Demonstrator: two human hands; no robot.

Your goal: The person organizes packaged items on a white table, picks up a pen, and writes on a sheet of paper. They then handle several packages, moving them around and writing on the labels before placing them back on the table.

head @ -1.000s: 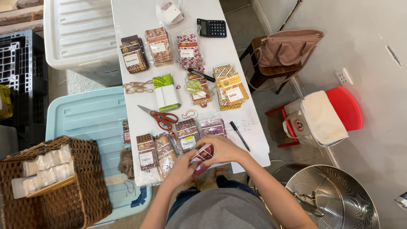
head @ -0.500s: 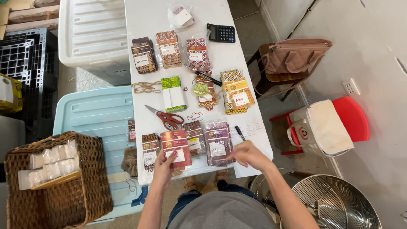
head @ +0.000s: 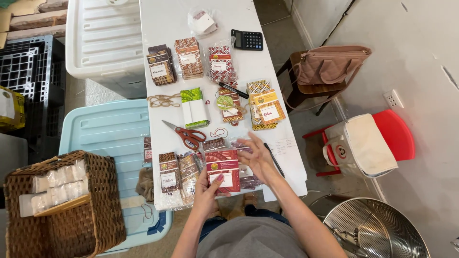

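Note:
My left hand (head: 206, 191) grips a red patterned packet (head: 223, 169) with a white label, holding it upright above the near edge of the white table (head: 167, 19). My right hand (head: 256, 160) hovers open just right of that packet, fingers spread over clear-wrapped packets (head: 247, 181) lying on the table. More patterned packets (head: 174, 174) lie to the left of my left hand. Red-handled scissors (head: 185, 134) rest just beyond them.
Further up the table lie stacks of patterned packets (head: 189, 58), a green wrapped bundle (head: 193, 107), a black pen (head: 274, 160), twine (head: 162, 100) and a calculator (head: 247, 39). A wicker basket (head: 91, 220) sits left on a light-blue bin (head: 112, 134). A red stool (head: 397, 136), brown bag (head: 332, 64) and steel colander (head: 377, 234) stand right.
My left hand now holds the red packet alone, shifted rightward to the middle. My right hand has lifted off the table and opened beside it.

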